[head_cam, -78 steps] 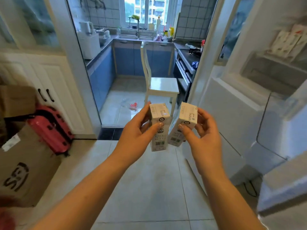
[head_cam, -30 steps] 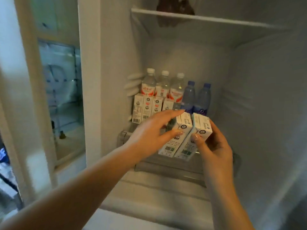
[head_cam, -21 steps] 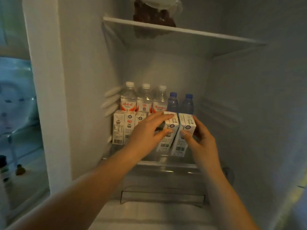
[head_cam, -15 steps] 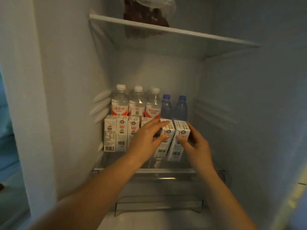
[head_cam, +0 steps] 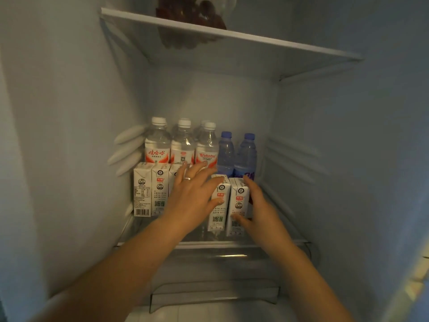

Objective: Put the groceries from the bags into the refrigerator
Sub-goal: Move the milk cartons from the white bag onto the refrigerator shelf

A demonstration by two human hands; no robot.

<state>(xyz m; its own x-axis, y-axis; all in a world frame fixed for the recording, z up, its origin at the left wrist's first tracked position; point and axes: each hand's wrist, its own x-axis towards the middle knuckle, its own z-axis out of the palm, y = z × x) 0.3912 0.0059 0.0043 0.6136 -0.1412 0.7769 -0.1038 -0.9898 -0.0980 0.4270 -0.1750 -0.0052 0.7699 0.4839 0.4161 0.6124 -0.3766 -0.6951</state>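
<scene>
Cartons [head_cam: 150, 190] are ranged at nine o'clock, two cartons [head_cam: 229, 203] at three; bottles [head_cam: 183, 145] are set behind, at twelve.

Bare forearms, no sleeves; silver ring [head_cam: 187, 178] on left grip [head_cam: 192, 196] finger.
</scene>
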